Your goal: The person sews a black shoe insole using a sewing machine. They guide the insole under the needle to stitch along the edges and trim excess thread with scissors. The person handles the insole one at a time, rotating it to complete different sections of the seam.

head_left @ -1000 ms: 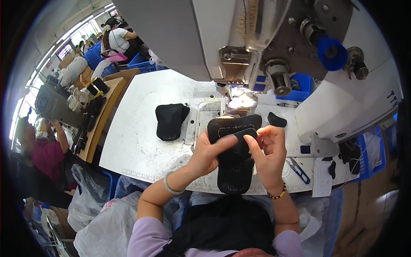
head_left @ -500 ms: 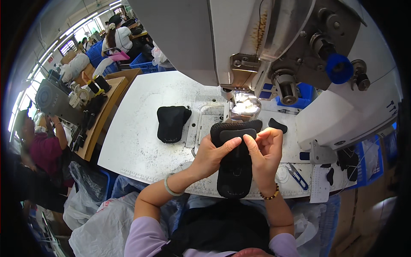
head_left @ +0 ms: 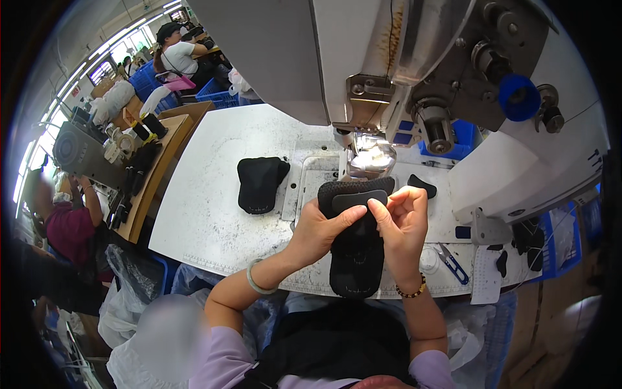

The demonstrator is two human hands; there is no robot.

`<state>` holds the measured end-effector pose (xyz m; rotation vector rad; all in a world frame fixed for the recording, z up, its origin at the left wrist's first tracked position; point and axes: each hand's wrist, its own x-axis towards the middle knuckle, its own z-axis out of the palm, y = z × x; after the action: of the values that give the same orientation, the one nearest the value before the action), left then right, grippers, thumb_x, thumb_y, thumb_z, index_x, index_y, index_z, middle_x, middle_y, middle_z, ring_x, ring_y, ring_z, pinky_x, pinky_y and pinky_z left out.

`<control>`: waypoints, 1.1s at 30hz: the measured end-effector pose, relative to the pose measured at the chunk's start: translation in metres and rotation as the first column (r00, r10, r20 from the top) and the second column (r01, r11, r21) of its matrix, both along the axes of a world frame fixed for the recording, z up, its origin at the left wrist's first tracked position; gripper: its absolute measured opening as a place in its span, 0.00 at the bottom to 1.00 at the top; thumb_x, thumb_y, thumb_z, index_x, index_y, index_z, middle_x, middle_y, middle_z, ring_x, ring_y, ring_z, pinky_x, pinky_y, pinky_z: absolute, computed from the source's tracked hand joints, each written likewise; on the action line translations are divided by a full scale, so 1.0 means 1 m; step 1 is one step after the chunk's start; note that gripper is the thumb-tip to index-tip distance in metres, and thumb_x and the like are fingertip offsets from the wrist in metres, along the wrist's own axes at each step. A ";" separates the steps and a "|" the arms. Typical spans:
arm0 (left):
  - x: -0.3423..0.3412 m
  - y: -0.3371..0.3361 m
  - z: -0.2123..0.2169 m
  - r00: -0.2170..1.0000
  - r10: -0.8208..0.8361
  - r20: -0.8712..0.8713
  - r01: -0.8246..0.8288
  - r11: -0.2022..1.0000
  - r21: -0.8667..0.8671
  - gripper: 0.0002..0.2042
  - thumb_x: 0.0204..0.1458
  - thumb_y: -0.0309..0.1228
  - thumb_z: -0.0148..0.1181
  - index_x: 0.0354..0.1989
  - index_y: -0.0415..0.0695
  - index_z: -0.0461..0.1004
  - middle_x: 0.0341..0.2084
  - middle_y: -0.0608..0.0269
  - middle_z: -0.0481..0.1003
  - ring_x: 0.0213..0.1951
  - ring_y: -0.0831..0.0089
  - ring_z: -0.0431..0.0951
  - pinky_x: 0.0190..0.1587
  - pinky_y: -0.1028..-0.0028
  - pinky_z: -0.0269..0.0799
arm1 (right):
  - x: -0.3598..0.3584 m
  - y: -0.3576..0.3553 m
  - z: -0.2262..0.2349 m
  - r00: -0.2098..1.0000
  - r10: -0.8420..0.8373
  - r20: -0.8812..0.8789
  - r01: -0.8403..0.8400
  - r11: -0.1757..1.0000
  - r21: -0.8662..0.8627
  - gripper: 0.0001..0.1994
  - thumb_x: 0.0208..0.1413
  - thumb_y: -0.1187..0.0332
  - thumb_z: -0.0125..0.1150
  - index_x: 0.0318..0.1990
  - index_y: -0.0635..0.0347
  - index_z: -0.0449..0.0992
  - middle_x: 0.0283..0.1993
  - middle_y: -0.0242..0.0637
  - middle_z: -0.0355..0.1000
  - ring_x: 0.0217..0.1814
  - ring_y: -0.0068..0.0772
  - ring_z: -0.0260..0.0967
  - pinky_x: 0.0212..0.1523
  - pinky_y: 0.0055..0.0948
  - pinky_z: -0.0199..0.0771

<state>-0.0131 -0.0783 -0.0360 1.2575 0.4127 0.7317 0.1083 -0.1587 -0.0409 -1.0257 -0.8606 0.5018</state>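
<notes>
Both my hands hold a long black fabric piece [head_left: 356, 269], shaped like a shoe upper, in front of the sewing machine's needle area. Its upper end is a textured, mesh-like band. A small dark rounded patch [head_left: 358, 200] lies against that end. My left hand [head_left: 317, 228] grips the left side, with its thumb pressed on the patch. On the right, my right hand [head_left: 403, 227] pinches the patch's right end between thumb and curled fingers. Left of the needle plate, similar black fabric pieces [head_left: 258, 187] lie on the white table. What my fingers do behind the fabric is hidden.
The sewing machine head [head_left: 382, 97] hangs over the far side of the white table [head_left: 201, 175]. Blue-handled thread snips [head_left: 453, 264] and a small black piece [head_left: 422, 187] lie to the right. Plastic bags [head_left: 129, 311] stand at the lower left. Other people work at the far left.
The patch has shifted slightly up and tilted against the fabric's end, while both hands keep their hold. In the background, a seated person has turned. The view has shifted slightly.
</notes>
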 end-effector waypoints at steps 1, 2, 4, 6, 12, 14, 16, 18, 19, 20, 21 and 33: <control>0.000 0.000 -0.001 1.000 0.003 -0.001 -0.003 1.000 -0.007 0.12 0.54 0.30 0.59 0.43 0.37 0.73 0.34 0.65 0.76 0.34 0.81 0.75 0.36 0.80 0.72 | 0.000 0.000 0.000 1.000 0.004 -0.011 -0.004 1.000 -0.006 0.15 0.52 0.80 0.61 0.38 0.58 0.59 0.31 0.25 0.59 0.28 0.09 0.57 0.29 0.11 0.58; 0.000 0.000 -0.001 1.000 0.008 -0.003 -0.008 1.000 -0.013 0.12 0.54 0.30 0.59 0.43 0.37 0.73 0.34 0.65 0.76 0.34 0.81 0.75 0.36 0.80 0.72 | -0.001 0.000 0.000 1.000 0.010 -0.023 -0.011 1.000 -0.013 0.15 0.51 0.80 0.61 0.38 0.58 0.59 0.31 0.25 0.58 0.28 0.09 0.57 0.30 0.11 0.59; 0.002 -0.003 0.003 1.000 0.006 0.020 -0.005 1.000 -0.022 0.12 0.54 0.30 0.59 0.43 0.37 0.73 0.34 0.65 0.76 0.35 0.82 0.75 0.37 0.80 0.72 | 0.000 0.001 0.000 1.000 0.007 -0.020 -0.007 1.000 0.000 0.15 0.51 0.81 0.61 0.38 0.58 0.59 0.31 0.25 0.58 0.29 0.10 0.57 0.30 0.11 0.59; 0.002 -0.001 0.000 1.000 -0.003 0.023 0.004 0.999 -0.051 0.12 0.54 0.31 0.59 0.44 0.37 0.73 0.34 0.65 0.76 0.35 0.81 0.74 0.37 0.80 0.72 | 0.003 -0.002 0.000 0.999 0.008 0.033 -0.007 1.000 -0.027 0.16 0.51 0.81 0.62 0.40 0.58 0.60 0.31 0.26 0.60 0.29 0.11 0.57 0.30 0.11 0.59; -0.008 0.002 0.012 0.996 0.015 0.082 -0.004 0.992 -0.127 0.13 0.54 0.30 0.60 0.44 0.35 0.72 0.36 0.62 0.76 0.36 0.79 0.76 0.39 0.79 0.74 | 0.038 -0.018 -0.031 0.250 -0.476 0.843 0.349 0.857 0.380 0.22 0.42 0.79 0.68 0.47 0.49 0.73 0.40 0.29 0.62 0.33 0.21 0.61 0.30 0.22 0.60; -0.006 0.001 0.014 0.991 0.014 0.133 0.013 0.980 -0.200 0.12 0.53 0.29 0.60 0.43 0.35 0.72 0.36 0.61 0.76 0.37 0.77 0.77 0.39 0.78 0.74 | 0.042 -0.016 -0.026 0.075 -0.506 0.859 0.182 0.854 0.487 0.21 0.41 0.77 0.67 0.45 0.43 0.75 0.40 0.26 0.61 0.37 0.21 0.59 0.34 0.23 0.60; -0.003 -0.004 0.019 0.984 0.083 0.158 -0.040 0.965 -0.258 0.12 0.53 0.28 0.60 0.43 0.35 0.72 0.36 0.60 0.76 0.37 0.76 0.77 0.39 0.77 0.75 | 0.044 -0.013 -0.020 -0.038 -0.535 0.844 0.081 0.841 0.536 0.19 0.42 0.74 0.66 0.43 0.38 0.77 0.40 0.24 0.60 0.39 0.20 0.58 0.38 0.24 0.59; 0.001 -0.006 0.022 0.973 0.155 0.173 -0.098 0.949 -0.299 0.11 0.53 0.27 0.60 0.43 0.36 0.72 0.36 0.60 0.76 0.36 0.76 0.77 0.40 0.76 0.75 | 0.038 -0.006 -0.014 -0.095 -0.558 0.824 0.046 0.825 0.564 0.16 0.44 0.70 0.64 0.42 0.36 0.77 0.40 0.22 0.60 0.40 0.19 0.57 0.40 0.23 0.58; -0.002 -0.007 0.023 0.963 0.204 0.174 -0.144 0.941 -0.305 0.11 0.52 0.27 0.59 0.43 0.36 0.72 0.36 0.60 0.76 0.36 0.76 0.77 0.40 0.76 0.75 | 0.036 0.001 -0.009 -0.066 -0.576 0.815 0.032 0.815 0.579 0.14 0.48 0.68 0.60 0.43 0.37 0.77 0.38 0.20 0.60 0.38 0.18 0.56 0.40 0.23 0.58; -0.004 -0.006 0.025 0.952 0.252 0.174 -0.189 0.931 -0.312 0.11 0.52 0.26 0.59 0.43 0.36 0.72 0.35 0.60 0.76 0.36 0.76 0.77 0.40 0.76 0.75 | 0.035 0.003 0.000 -0.070 -0.541 0.838 0.009 0.840 0.543 0.16 0.44 0.69 0.61 0.44 0.39 0.77 0.37 0.20 0.60 0.36 0.19 0.56 0.40 0.23 0.58; -0.007 -0.004 0.025 0.953 0.266 0.148 -0.220 0.937 -0.271 0.10 0.53 0.27 0.59 0.41 0.36 0.72 0.35 0.60 0.76 0.35 0.76 0.77 0.39 0.76 0.75 | 0.033 0.007 0.005 -0.039 -0.511 0.858 -0.005 0.859 0.512 0.17 0.44 0.69 0.60 0.44 0.40 0.77 0.36 0.20 0.61 0.36 0.19 0.57 0.40 0.23 0.57; 0.022 0.034 0.044 0.950 0.276 0.148 -0.224 0.929 -0.294 0.06 0.53 0.25 0.53 0.34 0.35 0.73 0.29 0.62 0.75 0.30 0.76 0.77 0.33 0.77 0.73 | 0.041 0.038 0.017 0.284 -0.375 0.882 0.158 0.926 0.342 0.27 0.29 0.72 0.65 0.45 0.42 0.78 0.39 0.24 0.63 0.38 0.28 0.62 0.39 0.28 0.60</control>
<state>0.0092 -0.0442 0.0078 0.8744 0.5081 0.9674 0.1488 -0.1209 -0.0242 -1.2354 -1.7020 -0.6180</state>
